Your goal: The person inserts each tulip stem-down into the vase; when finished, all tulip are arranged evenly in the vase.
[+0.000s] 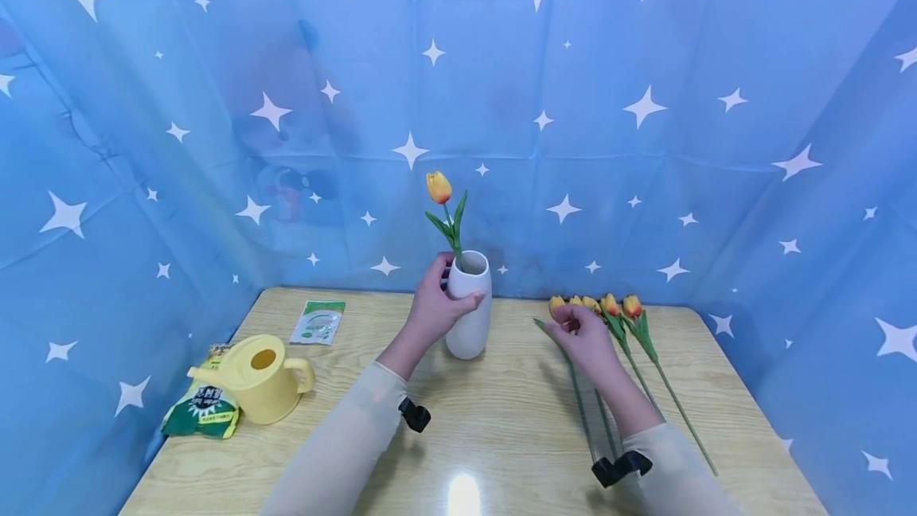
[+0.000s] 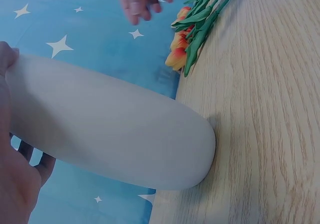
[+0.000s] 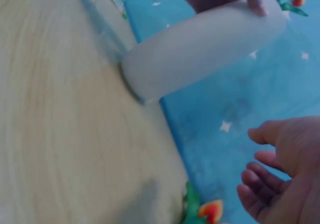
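Observation:
A white vase [image 1: 470, 321] stands at the middle of the table's back part, with one orange-yellow tulip [image 1: 438, 188] leaning from its mouth. My left hand [image 1: 435, 309] holds the vase near the top, thumb in front and fingers round the far side. In the left wrist view the vase [image 2: 115, 124] fills the middle, its base on the table. My right hand [image 1: 589, 345] hovers over several tulips [image 1: 632, 307] lying at the right. Its fingers are loosely bent with nothing between them, as the right wrist view shows the hand [image 3: 282, 169] apart from the vase.
At the left stands a yellow watering can [image 1: 268, 388], overlapping a green and yellow bag [image 1: 204, 412]. A small green and white packet [image 1: 318, 322] lies behind them. A blue star-patterned curtain [image 1: 487, 86] hangs behind the wooden table [image 1: 494, 420].

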Demonstrator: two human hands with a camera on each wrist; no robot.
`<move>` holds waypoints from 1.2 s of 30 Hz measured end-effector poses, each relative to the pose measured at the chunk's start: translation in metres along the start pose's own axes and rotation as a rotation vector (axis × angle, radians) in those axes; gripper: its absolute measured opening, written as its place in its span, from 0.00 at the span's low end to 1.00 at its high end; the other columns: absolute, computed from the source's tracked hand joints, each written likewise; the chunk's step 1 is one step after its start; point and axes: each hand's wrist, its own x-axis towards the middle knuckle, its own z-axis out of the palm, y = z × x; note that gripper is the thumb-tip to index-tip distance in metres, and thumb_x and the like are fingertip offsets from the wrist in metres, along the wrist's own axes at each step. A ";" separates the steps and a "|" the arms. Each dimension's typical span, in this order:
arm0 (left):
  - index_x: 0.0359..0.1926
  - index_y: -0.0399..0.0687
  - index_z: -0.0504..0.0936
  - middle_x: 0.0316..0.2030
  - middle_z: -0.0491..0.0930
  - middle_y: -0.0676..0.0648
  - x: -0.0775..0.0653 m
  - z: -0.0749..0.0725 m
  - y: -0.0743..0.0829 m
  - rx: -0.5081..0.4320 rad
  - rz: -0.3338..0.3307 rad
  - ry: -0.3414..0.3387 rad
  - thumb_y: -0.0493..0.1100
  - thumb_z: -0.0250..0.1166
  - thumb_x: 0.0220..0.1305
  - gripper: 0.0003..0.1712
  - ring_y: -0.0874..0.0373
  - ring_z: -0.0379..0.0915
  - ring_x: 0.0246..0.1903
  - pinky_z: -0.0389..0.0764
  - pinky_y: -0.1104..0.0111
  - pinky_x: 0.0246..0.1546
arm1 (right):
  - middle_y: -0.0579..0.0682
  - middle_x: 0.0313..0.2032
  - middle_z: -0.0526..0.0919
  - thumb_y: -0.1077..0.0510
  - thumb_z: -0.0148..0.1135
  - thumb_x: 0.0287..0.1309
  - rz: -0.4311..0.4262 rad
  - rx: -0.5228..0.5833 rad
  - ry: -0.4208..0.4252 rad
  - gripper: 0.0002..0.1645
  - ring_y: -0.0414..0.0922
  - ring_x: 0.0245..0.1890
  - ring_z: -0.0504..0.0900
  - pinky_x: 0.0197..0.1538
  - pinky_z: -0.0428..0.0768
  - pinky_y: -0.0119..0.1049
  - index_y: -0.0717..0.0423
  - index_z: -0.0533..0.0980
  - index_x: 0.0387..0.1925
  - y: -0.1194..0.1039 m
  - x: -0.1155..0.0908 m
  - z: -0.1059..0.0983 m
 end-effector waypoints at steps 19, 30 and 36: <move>0.74 0.58 0.72 0.64 0.79 0.49 -0.001 -0.001 0.005 0.020 -0.021 -0.011 0.52 0.81 0.64 0.42 0.46 0.80 0.61 0.84 0.39 0.59 | 0.67 0.51 0.85 0.59 0.72 0.72 0.082 -0.272 -0.051 0.28 0.58 0.47 0.86 0.48 0.85 0.57 0.74 0.77 0.63 0.050 -0.025 0.003; 0.74 0.58 0.73 0.64 0.80 0.49 -0.001 -0.002 0.005 0.015 -0.032 -0.014 0.52 0.82 0.64 0.42 0.46 0.80 0.61 0.84 0.39 0.59 | 0.55 0.37 0.87 0.63 0.72 0.69 0.132 -0.322 -0.066 0.22 0.49 0.35 0.84 0.39 0.84 0.49 0.73 0.78 0.58 0.049 -0.024 0.006; 0.75 0.58 0.72 0.64 0.79 0.49 -0.002 -0.002 0.007 0.017 -0.041 -0.017 0.52 0.81 0.64 0.43 0.46 0.80 0.61 0.83 0.38 0.60 | 0.54 0.36 0.84 0.65 0.69 0.68 0.168 -0.266 -0.092 0.18 0.48 0.34 0.81 0.35 0.80 0.44 0.72 0.80 0.55 0.051 -0.020 0.004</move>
